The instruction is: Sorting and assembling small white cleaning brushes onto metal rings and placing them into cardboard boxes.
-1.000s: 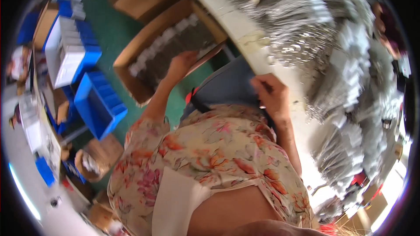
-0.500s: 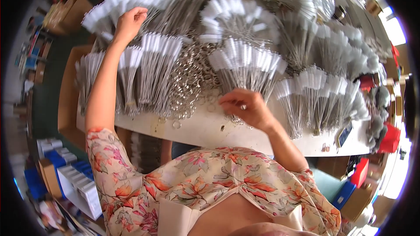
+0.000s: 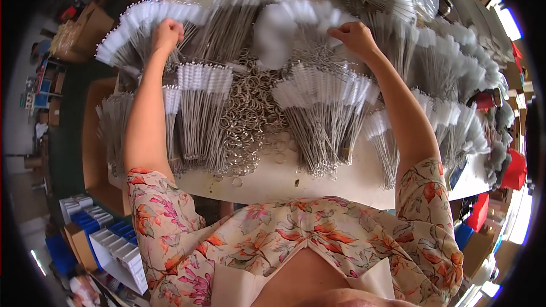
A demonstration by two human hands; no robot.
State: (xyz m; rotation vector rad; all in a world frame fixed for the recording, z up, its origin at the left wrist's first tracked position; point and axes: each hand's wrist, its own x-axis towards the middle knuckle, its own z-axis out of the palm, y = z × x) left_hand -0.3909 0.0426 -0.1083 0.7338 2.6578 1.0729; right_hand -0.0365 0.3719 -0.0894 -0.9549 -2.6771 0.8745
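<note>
Left hand (image 3: 168, 35) at upper left of frame, on or just over the upper-left brushes (image 3: 128, 37); fingers curled together, can't tell if they're clamped on a wire. Right hand (image 3: 358, 41) at upper centre-right, beside the back-middle brushes (image 3: 301, 11); thumb and fingers bent close, can't tell whether anything is pinched. White heads there are smeared, so part of that pile is probably moving. Front-middle brushes (image 3: 324, 96) lie fanned on the worktop (image 3: 261, 194) under the right hand's reach, heads up-frame, wire ends down-frame. Metal rings (image 3: 244, 108) sit in a loose heap at centre, between them and the left-front brushes (image 3: 205, 102).

Risks, my judgement: bristle heads are packed tight and overlapping, so pulling one brush could drag neighbours out and mix the bundles. Thin wires cross in the back-middle pile; a sideways tug could snag or bend them. Rings are loose, so a sleeve or forearm sweeping low could scatter them toward the near edge. Right forearm passes over brushes at centre-right; dropping it could flatten or shift those.

Versus half a second ago: right hand is up at the back pile instead of low at the wire ends of the front-middle bundle; left hand is about where it was, upper left. Back-middle heads are more blurred. View has shifted slightly; front bundles and rings look otherwise unchanged.
</note>
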